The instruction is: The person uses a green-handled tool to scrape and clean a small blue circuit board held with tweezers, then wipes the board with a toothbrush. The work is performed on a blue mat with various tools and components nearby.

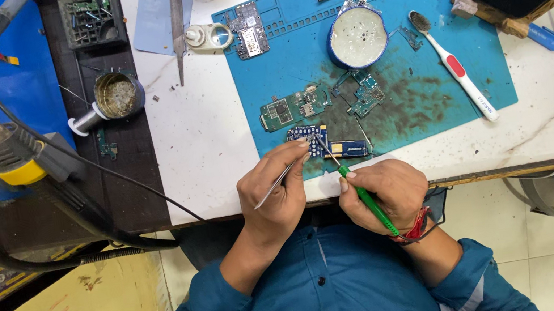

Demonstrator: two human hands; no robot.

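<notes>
White marble-look worktop [201, 137] carries a stained blue mat [428, 92], above a pale tiled floor. Four loose circuit boards lie on the mat; a fifth, the small blue board [306, 133], sits at its near edge. The left hand [274, 192] pinches tweezers [282, 177] and the right hand [381, 191] grips one green-handled tool [359, 191], both tips on that board. One toothbrush [459, 73] lies right.

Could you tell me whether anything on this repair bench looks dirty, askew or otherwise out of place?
The blue work mat carries dark sooty smears across its middle and right, beside the toothbrush. Circuit boards lie scattered at angles. Nothing looks spilled or broken otherwise.
</notes>
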